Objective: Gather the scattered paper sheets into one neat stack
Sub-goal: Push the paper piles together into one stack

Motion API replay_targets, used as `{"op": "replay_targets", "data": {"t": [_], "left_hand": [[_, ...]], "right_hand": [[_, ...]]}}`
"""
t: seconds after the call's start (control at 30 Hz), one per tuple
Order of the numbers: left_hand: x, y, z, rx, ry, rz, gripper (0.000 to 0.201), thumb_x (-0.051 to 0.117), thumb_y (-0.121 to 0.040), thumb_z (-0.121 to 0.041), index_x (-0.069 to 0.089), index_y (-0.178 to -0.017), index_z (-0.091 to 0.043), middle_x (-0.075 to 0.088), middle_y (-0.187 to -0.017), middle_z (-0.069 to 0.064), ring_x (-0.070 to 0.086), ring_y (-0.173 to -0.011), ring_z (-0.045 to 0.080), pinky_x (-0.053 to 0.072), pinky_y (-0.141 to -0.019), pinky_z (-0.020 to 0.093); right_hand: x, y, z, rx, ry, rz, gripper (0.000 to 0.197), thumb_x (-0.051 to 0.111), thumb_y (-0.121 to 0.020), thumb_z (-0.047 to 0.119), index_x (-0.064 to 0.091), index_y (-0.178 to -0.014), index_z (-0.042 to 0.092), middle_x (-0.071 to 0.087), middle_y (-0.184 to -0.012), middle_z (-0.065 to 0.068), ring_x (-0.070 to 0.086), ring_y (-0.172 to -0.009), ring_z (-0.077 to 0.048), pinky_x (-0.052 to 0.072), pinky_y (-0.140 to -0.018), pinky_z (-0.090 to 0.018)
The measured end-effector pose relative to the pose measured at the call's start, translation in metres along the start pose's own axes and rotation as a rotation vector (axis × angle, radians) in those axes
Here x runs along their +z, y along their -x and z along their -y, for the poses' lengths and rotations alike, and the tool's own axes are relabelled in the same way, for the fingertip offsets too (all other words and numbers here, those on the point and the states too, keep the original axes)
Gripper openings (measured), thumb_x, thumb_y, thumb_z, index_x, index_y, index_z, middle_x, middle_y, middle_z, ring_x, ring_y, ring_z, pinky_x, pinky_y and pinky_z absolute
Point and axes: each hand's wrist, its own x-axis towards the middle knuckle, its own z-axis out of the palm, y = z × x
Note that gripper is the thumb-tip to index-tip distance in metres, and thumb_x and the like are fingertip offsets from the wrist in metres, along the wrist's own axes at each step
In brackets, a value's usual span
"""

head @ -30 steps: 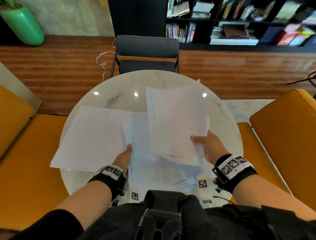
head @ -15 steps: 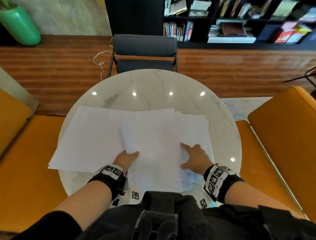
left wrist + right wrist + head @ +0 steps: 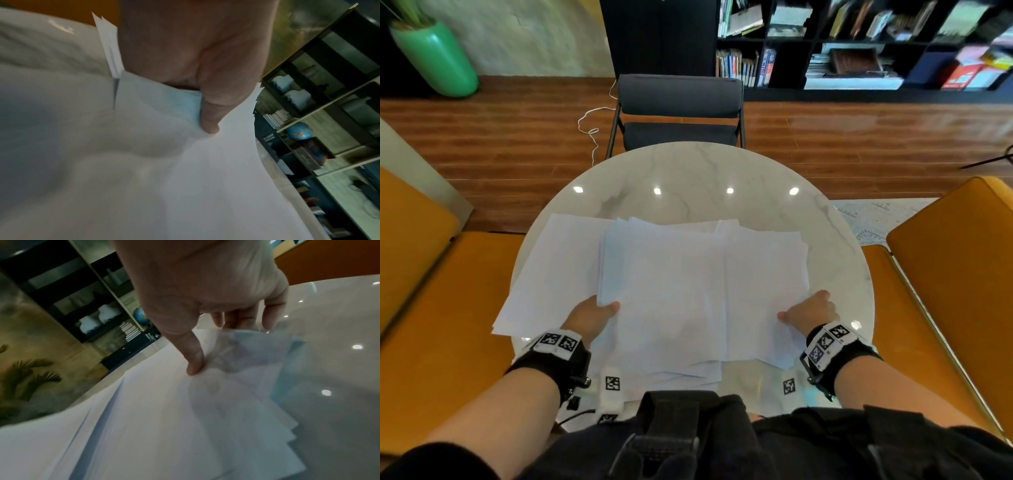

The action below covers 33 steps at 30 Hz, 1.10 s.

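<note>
A loose pile of white paper sheets lies on the near half of the round marble table, its edges uneven and fanned. My left hand grips the pile's left edge; in the left wrist view the thumb lies on top of the sheets and the fingers are hidden beneath. My right hand pinches the right edge, thumb on the paper and fingers under it. More white paper lies flat at the left, partly under the pile.
A grey chair stands at the table's far side. Orange seats flank it on the left and right. Small marker tags sit at the table's near edge. A bookshelf and green vase stand far back.
The sheet my right hand held in the air now lies on the pile. That hand has moved right to the pile's right edge. My left hand now clasps the left edge.
</note>
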Motion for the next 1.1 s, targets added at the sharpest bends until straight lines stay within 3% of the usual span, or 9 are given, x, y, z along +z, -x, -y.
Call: {"op": "replay_targets", "data": {"t": [0.13,0.3,0.37,0.5,0.6,0.77,0.93,1.0,1.1], "left_hand": [[-0.015,-0.012,0.018,-0.07,-0.078,-0.006,0.052,0.061,-0.089,-0.032,0.051,-0.128,0.0,0.058,-0.129,0.021,0.054,-0.117,0.039,0.041,-0.105,0.049],[-0.018,-0.013,0.021,-0.091,-0.106,0.025,0.056,0.059,-0.09,-0.036,0.048,-0.132,-0.001,0.056,-0.131,0.02,0.052,-0.12,0.039,0.04,-0.106,0.049],[-0.019,-0.015,0.022,-0.094,-0.101,0.045,0.055,0.058,-0.09,-0.037,0.048,-0.131,-0.002,0.056,-0.131,0.019,0.052,-0.12,0.038,0.04,-0.106,0.049],[-0.022,-0.019,0.026,-0.104,-0.051,0.056,0.053,0.061,-0.088,-0.037,0.051,-0.129,-0.004,0.058,-0.127,0.021,0.055,-0.115,0.039,0.043,-0.104,0.051],[-0.023,-0.017,0.028,-0.116,-0.016,0.071,0.053,0.062,-0.088,-0.035,0.051,-0.129,-0.004,0.058,-0.127,0.02,0.055,-0.117,0.04,0.042,-0.104,0.051],[-0.027,-0.024,0.034,-0.112,0.073,0.112,0.053,0.066,-0.085,-0.034,0.054,-0.127,-0.005,0.06,-0.126,0.019,0.058,-0.113,0.039,0.045,-0.102,0.052],[-0.027,-0.017,0.03,-0.092,0.094,0.131,0.045,0.065,-0.088,-0.026,0.055,-0.125,-0.002,0.06,-0.125,0.019,0.058,-0.107,0.035,0.047,-0.096,0.042],[-0.027,-0.016,0.03,-0.074,0.081,0.134,0.044,0.063,-0.089,-0.024,0.054,-0.125,0.0,0.06,-0.118,0.018,0.056,-0.098,0.03,0.045,-0.087,0.037],[-0.029,-0.012,0.028,-0.069,0.073,0.151,0.044,0.062,-0.09,-0.025,0.054,-0.125,0.0,0.061,-0.119,0.019,0.055,-0.096,0.03,0.044,-0.086,0.036]], "right_hand": [[0.004,0.001,0.005,-0.031,0.029,0.029,0.077,0.078,-0.069,0.034,0.039,-0.129,0.004,0.053,-0.128,-0.019,0.054,-0.115,-0.036,0.047,-0.097,-0.043],[0.008,0.008,0.002,-0.147,0.07,-0.041,0.045,0.058,-0.082,0.021,0.048,-0.125,0.011,0.05,-0.123,-0.016,0.05,-0.113,-0.035,0.044,-0.095,-0.042],[0.007,0.013,0.0,-0.194,0.074,-0.095,0.04,0.052,-0.086,0.023,0.05,-0.124,0.011,0.05,-0.125,-0.016,0.047,-0.114,-0.035,0.039,-0.094,-0.041],[-0.011,0.031,0.007,-0.336,-0.346,-0.131,0.029,0.053,-0.091,0.018,0.051,-0.113,-0.001,0.058,-0.114,-0.023,0.055,-0.105,-0.038,0.039,-0.081,-0.035],[-0.032,0.048,0.019,-0.414,-0.517,-0.17,0.018,0.053,-0.092,0.017,0.048,-0.104,0.005,0.056,-0.099,-0.015,0.056,-0.094,-0.035,0.042,-0.078,-0.037],[-0.065,0.082,0.043,-0.519,-0.816,-0.26,0.028,0.055,-0.088,0.016,0.053,-0.116,0.013,0.06,-0.104,-0.007,0.056,-0.091,-0.026,0.045,-0.078,-0.036],[-0.073,0.105,0.056,-0.568,-1.077,-0.135,0.03,0.058,-0.085,0.012,0.058,-0.114,0.02,0.066,-0.104,-0.002,0.061,-0.095,-0.023,0.048,-0.082,-0.037],[-0.064,0.106,0.056,-0.541,-1.115,-0.071,0.035,0.06,-0.085,0.011,0.059,-0.12,0.015,0.068,-0.11,-0.006,0.063,-0.1,-0.027,0.05,-0.088,-0.042],[-0.043,0.104,0.054,-0.493,-1.09,0.082,0.034,0.064,-0.084,0.013,0.062,-0.117,0.016,0.07,-0.11,-0.01,0.066,-0.101,-0.032,0.05,-0.094,-0.051]]}}
